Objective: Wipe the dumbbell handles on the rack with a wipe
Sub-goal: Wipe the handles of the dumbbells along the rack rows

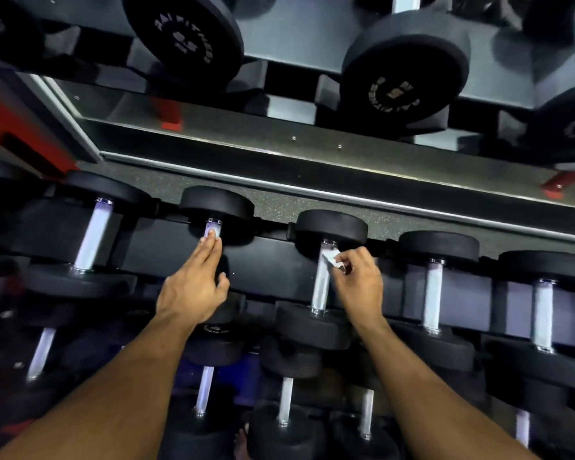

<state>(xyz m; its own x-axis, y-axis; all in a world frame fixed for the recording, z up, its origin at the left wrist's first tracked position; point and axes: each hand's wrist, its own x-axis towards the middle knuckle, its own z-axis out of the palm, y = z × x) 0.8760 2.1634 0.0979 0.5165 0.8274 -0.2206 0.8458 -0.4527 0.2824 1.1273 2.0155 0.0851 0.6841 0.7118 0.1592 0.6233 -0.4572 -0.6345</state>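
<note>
I'm looking down at the dumbbell rack (273,260), black rail running across the middle of the frame. Top row of dumbbells is sitting left to right, chrome handles pointing up-frame.

My right hand (359,280), right of centre, is pinching a small white wipe (333,259) between thumb and fingertips, fingers curled round it. The wipe is touching the upper part of the centre dumbbell handle (322,280), just under its far black head (331,227). The rest of that handle is showing bare down to the near head (312,327).

My left hand (193,287), left of centre, is lying flat and holding nothing. Its fingers (208,250) are straight and together, tips reaching the short visible stub of the next handle (212,230) to the left. The thumb is sticking out to the right. I can't tell if the fingertips are pressing the handle or just touching it; motion blur there.

More dumbbells are sitting on the row: one at far left (92,234), two at right (434,293) (543,313). A lower tier of smaller dumbbells (284,403) is showing at the bottom of the frame, between my forearms.

A mirror (312,61) is filling the upper frame, reflecting big dumbbell heads with blurred lettering. A speckled floor strip (279,200) is lying between rack and mirror base. A red frame part (0,127) is showing at the upper left.
</note>
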